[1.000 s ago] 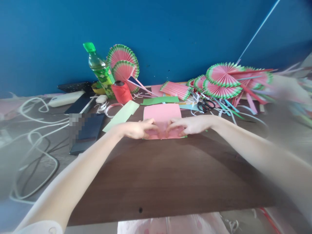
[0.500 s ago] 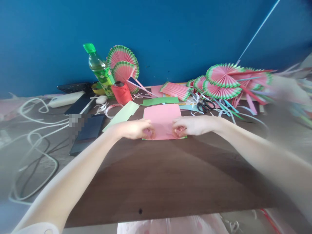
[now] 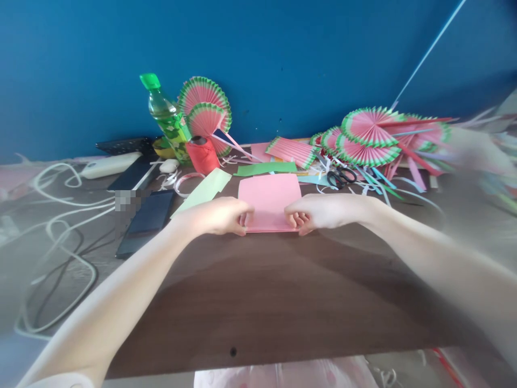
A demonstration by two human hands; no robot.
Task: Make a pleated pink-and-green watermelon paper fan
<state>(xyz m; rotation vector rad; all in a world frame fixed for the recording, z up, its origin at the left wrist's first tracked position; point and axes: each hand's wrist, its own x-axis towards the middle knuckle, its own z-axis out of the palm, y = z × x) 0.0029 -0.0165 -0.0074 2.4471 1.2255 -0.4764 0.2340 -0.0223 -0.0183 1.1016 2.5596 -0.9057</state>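
Observation:
A sheet of pink paper (image 3: pixel 270 196) lies on the dark brown table (image 3: pixel 258 302), its near edge towards me. My left hand (image 3: pixel 228 215) grips its near left corner, thumb at the edge and fingers curled on top. At the near right corner my right hand (image 3: pixel 319 212) has the same curled hold, with the thumb low at the edge. A narrow fold or second layer seems to run along the near edge between both hands. The fingertips partly cover the corners. Just behind the sheet lies a green paper strip (image 3: pixel 264 169), and a pale green paper (image 3: pixel 204 188) is left of it.
Behind stand a green-capped bottle (image 3: pixel 167 118), a red roll (image 3: pixel 203 155) and round pleated paper fans (image 3: pixel 204 102). More fans (image 3: pixel 369 126) and black-handled scissors (image 3: pixel 341 177) lie right. At left are a dark flat device (image 3: pixel 147 223) and white cables (image 3: pixel 56 231).
Both thumbs have shifted down to the paper's near edge, and the fingers are curled differently. The green bits that showed at its near corners are out of sight. The background has barely moved.

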